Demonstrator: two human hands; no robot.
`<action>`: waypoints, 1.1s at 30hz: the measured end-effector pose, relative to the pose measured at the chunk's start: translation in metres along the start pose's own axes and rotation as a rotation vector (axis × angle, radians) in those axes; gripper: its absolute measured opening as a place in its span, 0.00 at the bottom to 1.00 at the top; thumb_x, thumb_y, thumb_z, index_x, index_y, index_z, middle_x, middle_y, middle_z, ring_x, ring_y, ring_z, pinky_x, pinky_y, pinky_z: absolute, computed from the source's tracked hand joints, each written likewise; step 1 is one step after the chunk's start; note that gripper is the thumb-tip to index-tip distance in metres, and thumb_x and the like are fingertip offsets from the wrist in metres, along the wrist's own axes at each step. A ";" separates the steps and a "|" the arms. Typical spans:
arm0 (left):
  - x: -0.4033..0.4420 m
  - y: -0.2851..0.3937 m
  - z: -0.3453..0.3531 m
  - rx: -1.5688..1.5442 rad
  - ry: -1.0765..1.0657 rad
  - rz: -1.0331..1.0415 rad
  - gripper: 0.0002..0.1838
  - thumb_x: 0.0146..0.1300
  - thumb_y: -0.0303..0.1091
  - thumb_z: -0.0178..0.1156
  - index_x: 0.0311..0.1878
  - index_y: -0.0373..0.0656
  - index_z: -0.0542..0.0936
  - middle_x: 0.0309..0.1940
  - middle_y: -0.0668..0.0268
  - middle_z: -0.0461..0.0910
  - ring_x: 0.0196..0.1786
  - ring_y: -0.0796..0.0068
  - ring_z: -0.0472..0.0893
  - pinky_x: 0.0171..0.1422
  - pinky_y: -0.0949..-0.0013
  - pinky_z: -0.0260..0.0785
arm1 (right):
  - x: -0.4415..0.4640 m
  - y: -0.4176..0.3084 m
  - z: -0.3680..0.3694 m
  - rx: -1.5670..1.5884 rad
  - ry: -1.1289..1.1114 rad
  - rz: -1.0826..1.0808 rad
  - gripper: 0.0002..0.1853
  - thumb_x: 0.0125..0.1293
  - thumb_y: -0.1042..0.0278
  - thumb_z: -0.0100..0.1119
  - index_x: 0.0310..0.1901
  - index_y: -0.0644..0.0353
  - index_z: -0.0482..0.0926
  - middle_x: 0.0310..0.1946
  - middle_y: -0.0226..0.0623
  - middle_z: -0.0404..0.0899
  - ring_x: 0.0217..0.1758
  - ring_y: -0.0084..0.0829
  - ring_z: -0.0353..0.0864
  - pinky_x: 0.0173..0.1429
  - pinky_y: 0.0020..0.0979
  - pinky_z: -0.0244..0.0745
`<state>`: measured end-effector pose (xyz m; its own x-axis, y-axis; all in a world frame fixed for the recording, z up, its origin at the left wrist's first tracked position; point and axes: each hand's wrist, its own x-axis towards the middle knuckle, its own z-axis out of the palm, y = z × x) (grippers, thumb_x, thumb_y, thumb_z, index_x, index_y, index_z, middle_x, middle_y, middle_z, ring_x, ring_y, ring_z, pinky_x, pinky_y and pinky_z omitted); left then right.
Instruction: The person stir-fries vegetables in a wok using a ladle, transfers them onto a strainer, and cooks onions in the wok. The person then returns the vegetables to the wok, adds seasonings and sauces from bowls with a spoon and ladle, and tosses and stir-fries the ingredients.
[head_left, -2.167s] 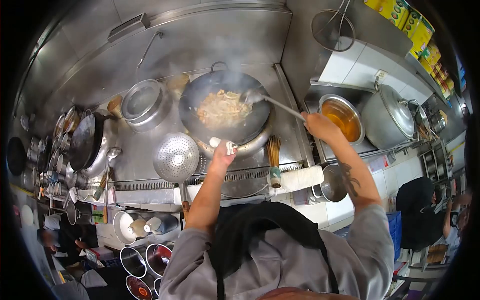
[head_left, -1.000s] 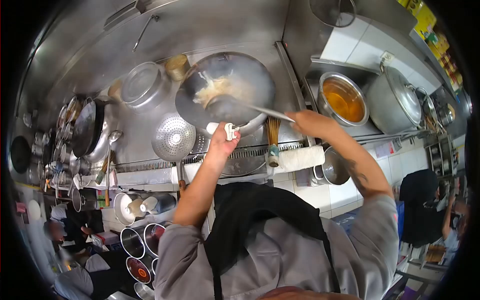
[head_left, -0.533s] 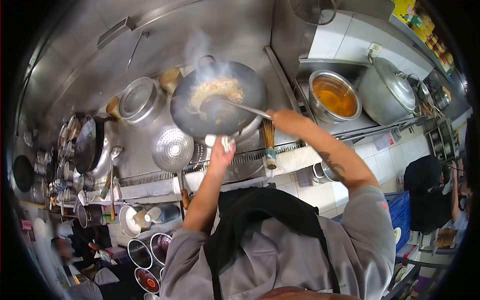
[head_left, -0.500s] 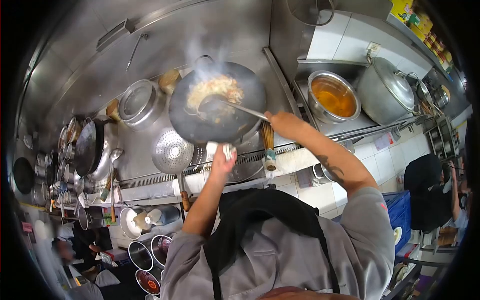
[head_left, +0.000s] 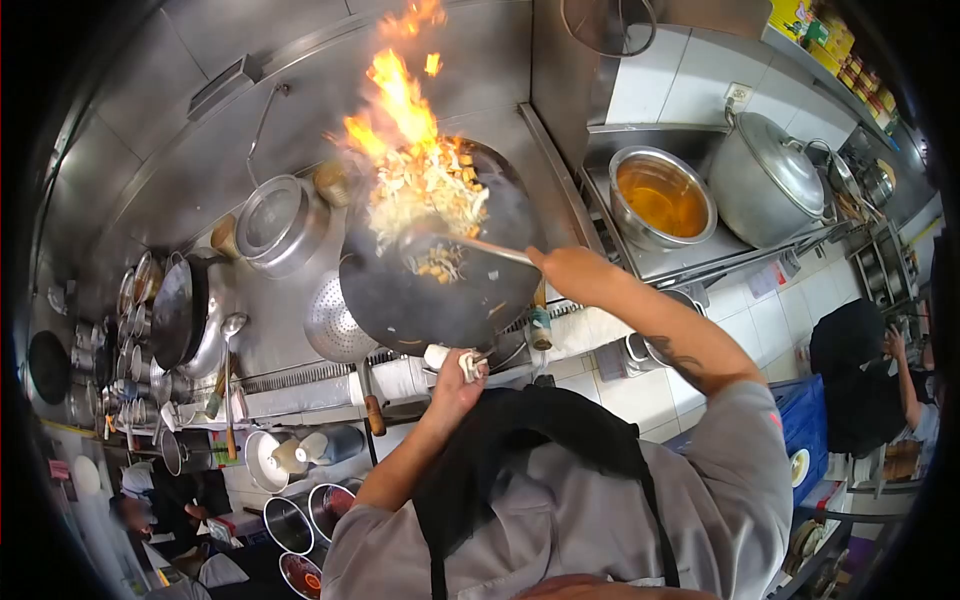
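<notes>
Beyond the steel worktop (head_left: 283,305), I watch remotely as flames (head_left: 402,100) rise over food (head_left: 430,190) tossed above the tilted wok (head_left: 410,315), my left hand (head_left: 458,388) gripping a white cloth (head_left: 470,367) at its near rim, my right hand (head_left: 568,272) clasping the ladle (head_left: 485,247).

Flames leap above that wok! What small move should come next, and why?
Probably steady the wok with the left hand, catching the food: it is massed at the far side, beside the flames, and that hand grips a white cloth at the near rim.
</notes>
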<state>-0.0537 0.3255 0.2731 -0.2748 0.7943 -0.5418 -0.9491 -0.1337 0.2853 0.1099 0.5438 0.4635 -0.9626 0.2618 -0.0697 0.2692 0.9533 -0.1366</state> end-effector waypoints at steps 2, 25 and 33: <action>-0.021 0.015 0.044 -0.046 0.140 0.052 0.09 0.69 0.39 0.50 0.33 0.48 0.74 0.23 0.68 0.75 0.24 0.70 0.76 0.25 0.67 0.73 | -0.007 0.000 -0.020 0.052 -0.116 0.042 0.17 0.65 0.71 0.48 0.54 0.67 0.70 0.30 0.51 0.81 0.35 0.52 0.83 0.40 0.48 0.77; 0.043 0.097 0.075 -0.035 0.096 0.015 0.06 0.68 0.34 0.52 0.37 0.43 0.72 0.27 0.64 0.74 0.27 0.68 0.75 0.26 0.69 0.69 | -0.008 0.022 -0.025 0.199 -0.092 0.009 0.18 0.63 0.73 0.52 0.55 0.64 0.73 0.33 0.55 0.81 0.38 0.49 0.83 0.42 0.45 0.78; -0.004 0.024 0.012 -0.066 -0.002 -0.064 0.03 0.64 0.33 0.54 0.36 0.46 0.74 0.24 0.67 0.74 0.25 0.71 0.75 0.23 0.69 0.71 | 0.008 -0.010 -0.027 -0.143 0.131 0.115 0.23 0.59 0.77 0.51 0.57 0.72 0.69 0.29 0.52 0.79 0.34 0.48 0.82 0.39 0.43 0.78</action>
<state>-0.0734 0.3264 0.2916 -0.2128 0.8037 -0.5557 -0.9728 -0.1212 0.1973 0.0982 0.5406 0.4914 -0.9242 0.3782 0.0535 0.3791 0.9253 0.0067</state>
